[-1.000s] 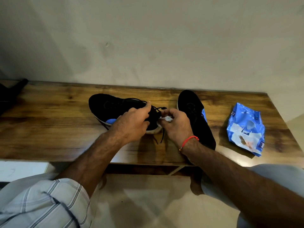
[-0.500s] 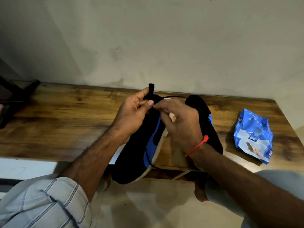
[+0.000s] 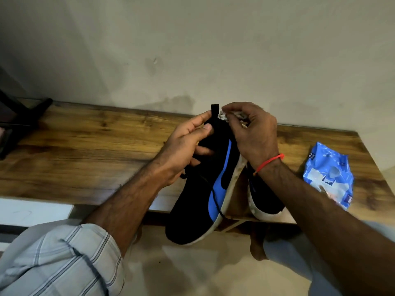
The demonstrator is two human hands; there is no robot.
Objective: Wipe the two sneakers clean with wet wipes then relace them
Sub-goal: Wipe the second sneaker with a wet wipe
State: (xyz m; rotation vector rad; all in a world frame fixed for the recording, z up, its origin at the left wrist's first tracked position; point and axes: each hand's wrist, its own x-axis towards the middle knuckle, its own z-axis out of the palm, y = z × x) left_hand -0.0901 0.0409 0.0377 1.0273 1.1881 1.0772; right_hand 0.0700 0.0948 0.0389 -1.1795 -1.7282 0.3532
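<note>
Head view: the left hand [image 3: 183, 150] grips the heel end of the lifted sneaker [image 3: 205, 189], its fingers curled round the collar just under the pull tab [image 3: 215, 110], so the shoe hangs toe-down in front of the counter [image 3: 85, 150]. The right hand [image 3: 254, 137] pinches a crumpled wet wipe [image 3: 224, 116] against the top of that heel, fingers closed narrow on it. A loose black lace [image 3: 215, 201] trails down the blue side panel. The second sneaker [image 3: 267, 201] lies on the counter just right of the lifted sneaker, partly hidden behind the right wrist. The blue wipes packet [image 3: 329, 174] sits farther right of it, near the counter's end.

The step in hand looks like wiping the heel and the dirty white sole edge. To do it well, I would keep the left grip firm so the shoe does not swing, drag the wipe along the sole rim in long strokes, turn to a fresh fold as it soils, and keep the dangling lace out of the wipe's path.
</note>
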